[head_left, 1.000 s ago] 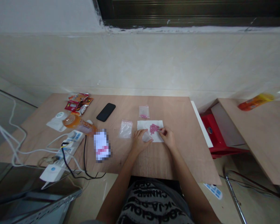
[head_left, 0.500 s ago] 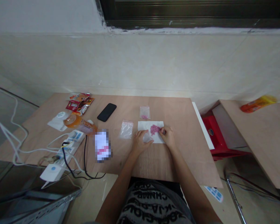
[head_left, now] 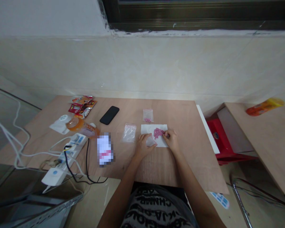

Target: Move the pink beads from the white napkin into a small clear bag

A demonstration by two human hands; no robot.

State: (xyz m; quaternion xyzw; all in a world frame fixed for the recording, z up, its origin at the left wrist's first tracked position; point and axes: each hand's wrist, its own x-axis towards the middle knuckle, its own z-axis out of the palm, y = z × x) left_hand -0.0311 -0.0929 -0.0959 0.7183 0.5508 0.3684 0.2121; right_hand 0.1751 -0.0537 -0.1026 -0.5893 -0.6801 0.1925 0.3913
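A heap of small pink beads or pills (head_left: 158, 133) lies on a white paper tissue (head_left: 148, 129). My left hand (head_left: 142, 146) rests at the tissue's near edge, holding a small transparent plastic bag (head_left: 151, 142) against it. My right hand (head_left: 171, 140) is at the right of the heap, its fingertips pinched together beside the pink pile. Whatever lies between those fingertips is too small to make out. Above the tissue is a small zip bag (head_left: 148, 115) with a few pink pieces in its lower end. To the left lies a transparent zip bag (head_left: 129, 133).
The wooden table (head_left: 180, 167) also holds a black phone (head_left: 109, 115), snack packets (head_left: 82, 106), a pixelated white item (head_left: 105, 149), and a power strip (head_left: 74, 147) with cables. A red stool (head_left: 218, 139) and a second board with an orange bottle (head_left: 264, 108) stand to the right.
The whole scene sits slightly lower and further right in the view. My hands stay in almost the same place at the tissue, and the heap looks unchanged.
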